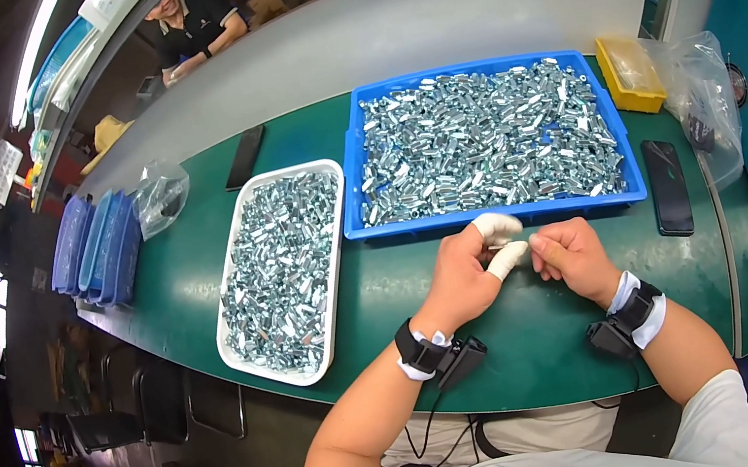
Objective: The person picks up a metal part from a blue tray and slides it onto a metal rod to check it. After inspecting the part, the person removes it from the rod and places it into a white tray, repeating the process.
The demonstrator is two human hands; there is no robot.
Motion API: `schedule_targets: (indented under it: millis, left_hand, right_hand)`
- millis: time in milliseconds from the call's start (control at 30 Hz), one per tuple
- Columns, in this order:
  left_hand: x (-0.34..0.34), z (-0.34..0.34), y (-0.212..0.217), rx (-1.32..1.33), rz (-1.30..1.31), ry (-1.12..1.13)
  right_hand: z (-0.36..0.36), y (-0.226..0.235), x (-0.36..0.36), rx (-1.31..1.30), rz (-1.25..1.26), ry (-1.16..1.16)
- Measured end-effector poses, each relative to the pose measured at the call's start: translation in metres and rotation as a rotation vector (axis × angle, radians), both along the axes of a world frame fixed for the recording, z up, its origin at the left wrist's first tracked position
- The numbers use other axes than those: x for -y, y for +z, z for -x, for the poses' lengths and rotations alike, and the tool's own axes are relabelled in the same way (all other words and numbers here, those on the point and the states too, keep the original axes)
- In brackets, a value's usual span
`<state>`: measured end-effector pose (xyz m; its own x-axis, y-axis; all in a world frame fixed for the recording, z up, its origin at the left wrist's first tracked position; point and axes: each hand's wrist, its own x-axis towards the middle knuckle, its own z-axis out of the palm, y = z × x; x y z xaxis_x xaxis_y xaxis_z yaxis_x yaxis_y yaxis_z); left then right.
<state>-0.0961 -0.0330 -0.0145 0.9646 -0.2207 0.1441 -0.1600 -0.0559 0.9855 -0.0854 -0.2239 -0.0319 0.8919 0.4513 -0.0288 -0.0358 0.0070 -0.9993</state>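
Observation:
My left hand [466,269], with white finger cots on its thumb and a finger, is closed in a pinch on a small silvery metal part [501,247]. Right beside it, my right hand [575,260] is closed too, thumb against bent fingers; whatever they hold is hidden. Both hands are over the green table, just in front of a blue tray [491,215] heaped with small shiny metal parts [487,138]. Left of my hands lies a white tray [332,291] full of similar metal parts [285,269].
A phone [667,187] lies at right, near a yellow box [631,75] and a clear plastic bag [704,90]. Far left, blue bins [102,249] stand by another bag [160,196]. A dark flat object [246,157] lies behind the white tray. People sit beyond the grey partition [418,31].

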Motion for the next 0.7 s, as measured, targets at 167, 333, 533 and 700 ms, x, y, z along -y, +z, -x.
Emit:
schedule_targets:
  millis: [167, 333, 533, 700]
  left_hand:
    - [-0.007, -0.008, -0.004, 0.033, 0.035, -0.036]
    - [-0.020, -0.011, -0.003, -0.135, 0.038, 0.072]
    - [-0.075, -0.042, -0.001, 0.233, 0.375, 0.747]
    - [-0.075, -0.045, 0.008, 0.273, 0.523, 0.969]
  right_hand:
    - [-0.005, -0.001, -0.002, 0.077, -0.003, 0.005]
    - [-0.001, -0.005, -0.008, 0.139, 0.022, -0.094]
    - [-0.003, -0.004, -0.006, 0.097, 0.008, -0.147]
    - [-0.005, -0.004, -0.006, 0.081, -0.015, -0.134]
